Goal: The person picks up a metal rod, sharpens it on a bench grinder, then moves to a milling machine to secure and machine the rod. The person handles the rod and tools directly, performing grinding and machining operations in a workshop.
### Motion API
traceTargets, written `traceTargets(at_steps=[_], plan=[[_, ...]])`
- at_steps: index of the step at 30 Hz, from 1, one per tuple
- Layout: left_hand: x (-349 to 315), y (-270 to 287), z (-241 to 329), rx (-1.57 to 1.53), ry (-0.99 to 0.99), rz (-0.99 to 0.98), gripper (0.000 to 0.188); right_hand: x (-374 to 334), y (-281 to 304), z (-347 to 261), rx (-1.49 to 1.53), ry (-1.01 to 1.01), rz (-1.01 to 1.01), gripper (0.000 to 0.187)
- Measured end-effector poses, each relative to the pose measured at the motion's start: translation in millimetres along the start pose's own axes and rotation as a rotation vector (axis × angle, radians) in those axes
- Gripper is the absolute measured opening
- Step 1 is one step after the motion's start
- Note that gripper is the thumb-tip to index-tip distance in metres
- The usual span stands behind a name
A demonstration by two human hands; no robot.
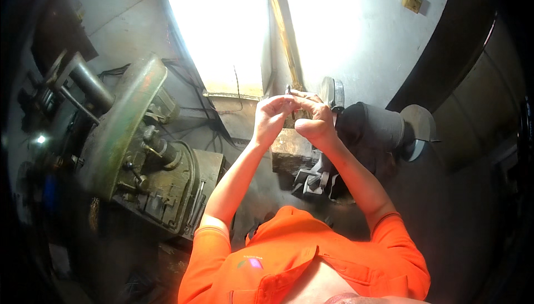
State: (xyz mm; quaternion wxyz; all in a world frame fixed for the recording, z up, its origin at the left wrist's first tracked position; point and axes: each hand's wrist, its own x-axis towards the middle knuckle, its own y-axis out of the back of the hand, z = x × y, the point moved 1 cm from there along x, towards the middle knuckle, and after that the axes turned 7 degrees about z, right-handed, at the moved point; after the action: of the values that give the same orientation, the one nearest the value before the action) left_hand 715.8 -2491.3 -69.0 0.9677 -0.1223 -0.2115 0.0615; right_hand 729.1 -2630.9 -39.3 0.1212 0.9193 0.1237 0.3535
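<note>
Both arms reach forward, and the hands meet at fingertip height in the middle of the head view. Between the fingertips is a thin dark rod-like piece (288,89), its upper end sticking up and most of it hidden; its exact kind is too small to tell. My left hand (269,119) pinches it from the left with the fingers closed. From the right, my right hand (315,116) has its fingers bent over the same piece. Just right of the hands is a bench grinder (370,129), its near wheel guard (332,93) close to my right fingers.
A worn green machine (125,126) with levers and a metal table (208,170) stands at the left. Below my hands is a rough block (290,151) beside small metal parts (311,182). The grinder's other wheel (418,131) juts out at the right. A bright window (222,31) lies ahead.
</note>
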Motion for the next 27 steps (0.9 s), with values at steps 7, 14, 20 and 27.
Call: traceTargets(at_steps=[7, 14, 20, 27], plan=[[4.4, -0.9, 10.2, 0.069, -0.005, 0.062, 0.015, 11.7, -7.1, 4.4, 0.007, 0.004, 0.003, 0.048], [2.2, 8.1, 25.6, 0.247, -0.106, 0.169, 0.016, 20.5, -15.0, -10.8, 0.082, 0.009, -0.029, 0.049], [-2.5, 15.5, 52.3, 0.430, -0.213, 0.214, 0.017, 29.0, -32.2, -11.1, 0.162, 0.065, -0.071, 0.045], [-6.9, 31.5, 59.3, 0.439, -0.231, 0.292, 0.018, 29.1, -51.2, -22.9, 0.264, 0.151, -0.036, 0.041]])
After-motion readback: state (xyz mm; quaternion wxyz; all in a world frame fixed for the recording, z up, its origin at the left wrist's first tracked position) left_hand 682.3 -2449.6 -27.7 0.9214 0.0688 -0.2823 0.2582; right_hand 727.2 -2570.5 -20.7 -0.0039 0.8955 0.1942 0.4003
